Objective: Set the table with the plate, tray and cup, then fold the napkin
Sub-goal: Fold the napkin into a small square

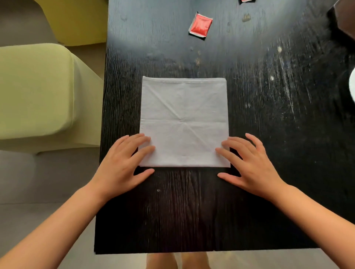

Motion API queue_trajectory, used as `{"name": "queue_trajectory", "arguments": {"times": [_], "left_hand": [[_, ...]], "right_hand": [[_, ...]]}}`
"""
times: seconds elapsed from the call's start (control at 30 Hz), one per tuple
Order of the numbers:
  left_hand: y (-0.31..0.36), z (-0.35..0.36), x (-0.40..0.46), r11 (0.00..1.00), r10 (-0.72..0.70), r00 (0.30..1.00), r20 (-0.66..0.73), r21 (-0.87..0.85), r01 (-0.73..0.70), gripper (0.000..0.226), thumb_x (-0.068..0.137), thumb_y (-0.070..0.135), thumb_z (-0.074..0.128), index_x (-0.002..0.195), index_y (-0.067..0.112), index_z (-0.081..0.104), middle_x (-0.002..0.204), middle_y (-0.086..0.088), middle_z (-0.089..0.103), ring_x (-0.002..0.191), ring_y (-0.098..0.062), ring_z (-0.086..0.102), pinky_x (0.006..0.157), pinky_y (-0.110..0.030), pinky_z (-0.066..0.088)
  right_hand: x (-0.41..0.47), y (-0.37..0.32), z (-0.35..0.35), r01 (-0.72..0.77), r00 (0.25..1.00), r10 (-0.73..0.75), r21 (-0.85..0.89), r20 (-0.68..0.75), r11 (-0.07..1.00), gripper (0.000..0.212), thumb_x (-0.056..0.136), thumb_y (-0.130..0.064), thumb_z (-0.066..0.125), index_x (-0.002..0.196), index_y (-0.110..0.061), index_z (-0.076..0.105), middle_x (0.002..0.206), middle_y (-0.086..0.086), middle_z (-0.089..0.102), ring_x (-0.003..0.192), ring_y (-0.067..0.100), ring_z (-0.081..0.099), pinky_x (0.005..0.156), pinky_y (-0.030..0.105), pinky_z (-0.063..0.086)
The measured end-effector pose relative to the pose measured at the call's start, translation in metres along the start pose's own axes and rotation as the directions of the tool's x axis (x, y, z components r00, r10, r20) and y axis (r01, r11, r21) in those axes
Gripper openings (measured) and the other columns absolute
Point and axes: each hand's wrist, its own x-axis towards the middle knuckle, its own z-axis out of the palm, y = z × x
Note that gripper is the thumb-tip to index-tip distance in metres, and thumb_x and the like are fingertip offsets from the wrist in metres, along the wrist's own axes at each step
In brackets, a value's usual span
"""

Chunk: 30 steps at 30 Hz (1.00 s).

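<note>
A white cloth napkin (184, 119) lies flat as a square on the dark wooden table (192, 211), creased with diagonal lines. My left hand (123, 163) rests with spread fingers on the napkin's near left corner. My right hand (249, 163) lies the same way on its near right corner. Both hands press flat and hold nothing. A sliver of something white (352, 86) shows at the right edge; I cannot tell what it is. No tray or cup is in view.
A red sachet (200, 26) lies on the far part of the table, and part of another (246, 1) sits at the top edge. Green upholstered seats (38, 92) stand left of the table. A dark object (343, 17) is at the top right corner.
</note>
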Motion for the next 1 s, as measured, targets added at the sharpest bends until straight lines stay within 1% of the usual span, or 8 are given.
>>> {"name": "queue_trajectory", "arguments": {"times": [0.1,0.2,0.37,0.47,0.6,0.8,0.9,1.0], "left_hand": [[-0.004,-0.003,0.004,0.99,0.132,0.99,-0.051,0.061,-0.129,0.03,0.086,0.03,0.058,0.095,0.003,0.066,0.106,-0.014,0.065,0.104,-0.033,0.061,0.089,-0.041,0.049],[-0.006,-0.006,0.008,0.968,0.243,0.968,-0.063,0.086,-0.237,0.018,0.087,0.02,0.059,0.086,0.003,0.067,0.097,-0.011,0.068,0.097,-0.031,0.064,0.086,-0.04,0.051],[-0.011,-0.014,0.007,0.95,0.278,0.96,-0.037,0.16,-0.269,0.014,0.081,0.018,0.059,0.088,0.01,0.068,0.103,-0.003,0.071,0.102,-0.022,0.066,0.093,-0.039,0.047],[-0.01,-0.012,0.0,0.947,0.279,0.96,-0.031,0.175,-0.269,0.015,0.083,0.015,0.057,0.089,0.01,0.069,0.108,-0.002,0.071,0.109,-0.021,0.064,0.094,-0.039,0.049],[-0.009,-0.008,-0.004,0.957,0.267,0.96,-0.085,0.144,-0.253,0.017,0.088,0.014,0.055,0.088,0.008,0.071,0.11,-0.003,0.071,0.11,-0.022,0.064,0.093,-0.038,0.05],[0.001,-0.014,-0.006,0.984,0.18,0.98,-0.09,0.002,-0.18,0.017,0.085,0.011,0.055,0.082,0.005,0.071,0.102,-0.005,0.073,0.103,-0.021,0.067,0.092,-0.036,0.051],[0.018,-0.019,-0.017,0.966,-0.021,0.996,-0.081,-0.259,0.0,0.018,0.083,0.014,0.05,0.084,0.004,0.065,0.096,-0.004,0.07,0.096,-0.019,0.067,0.085,-0.031,0.051],[0.037,-0.02,-0.022,0.836,-0.29,0.95,-0.112,-0.513,0.194,0.022,0.084,0.02,0.042,0.088,0.009,0.06,0.086,0.0,0.064,0.082,-0.01,0.059,0.073,-0.026,0.047]], "right_hand": [[-0.002,0.002,-0.004,0.054,0.994,-0.052,0.016,-0.093,0.998,0.028,0.082,-0.037,0.061,0.099,-0.015,0.065,0.103,0.006,0.066,0.103,0.024,0.059,0.1,0.044,0.036],[0.007,0.002,-0.01,0.12,0.978,-0.12,-0.009,-0.172,0.993,0.011,0.084,-0.021,0.06,0.084,-0.014,0.068,0.09,0.002,0.068,0.086,0.024,0.065,0.091,0.043,0.045],[0.012,0.004,-0.016,0.202,0.962,-0.211,-0.069,-0.172,0.977,0.014,0.083,-0.018,0.06,0.074,-0.011,0.067,0.085,0.002,0.071,0.08,0.025,0.067,0.084,0.042,0.051],[0.008,0.002,-0.017,0.182,0.969,-0.191,-0.07,-0.158,0.981,0.011,0.08,-0.016,0.061,0.073,-0.01,0.066,0.087,0.004,0.071,0.083,0.026,0.067,0.088,0.046,0.05],[0.003,-0.006,-0.012,0.116,0.966,-0.129,-0.07,-0.225,0.991,0.01,0.081,-0.007,0.061,0.073,-0.007,0.068,0.088,0.005,0.072,0.085,0.026,0.068,0.088,0.046,0.05],[-0.005,-0.013,-0.01,0.029,0.977,-0.006,0.104,-0.212,0.994,0.017,0.088,-0.004,0.052,0.078,0.0,0.065,0.083,0.011,0.067,0.079,0.03,0.064,0.087,0.046,0.049],[-0.014,-0.021,-0.017,-0.07,0.973,0.129,0.29,-0.19,0.954,0.025,0.09,-0.011,0.043,0.079,0.002,0.062,0.081,0.013,0.062,0.078,0.03,0.057,0.079,0.041,0.045],[-0.017,-0.034,-0.027,-0.187,0.921,0.322,0.473,-0.221,0.861,0.028,0.09,-0.014,0.038,0.079,0.001,0.059,0.079,0.011,0.058,0.08,0.022,0.05,0.075,0.037,0.041]]}}
